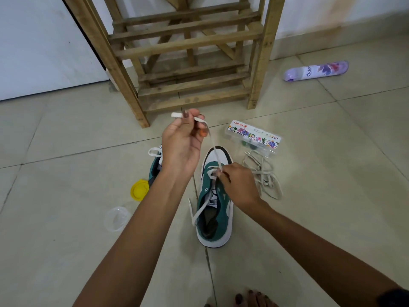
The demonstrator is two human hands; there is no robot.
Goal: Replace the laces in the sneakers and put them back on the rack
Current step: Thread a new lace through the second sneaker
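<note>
The green and white sneaker (214, 200) lies on the tiled floor (66, 240), its long axis running 6 to 12 o'clock, toe toward the wooden rack (188, 63) at 12. The second sneaker (155, 168) sits just beside it at 9, mostly hidden by my left arm. At 2 lie a heap of old laces (263, 173) and a paint box (252, 136); a spray can (316, 70) lies farther off. A yellow lid (139, 189) and a clear cup (117, 219) are at 8. My left hand (183, 140) pinches the white lace (213, 149) raised above the toe; my right hand (239, 185) pinches it at the eyelets.
</note>
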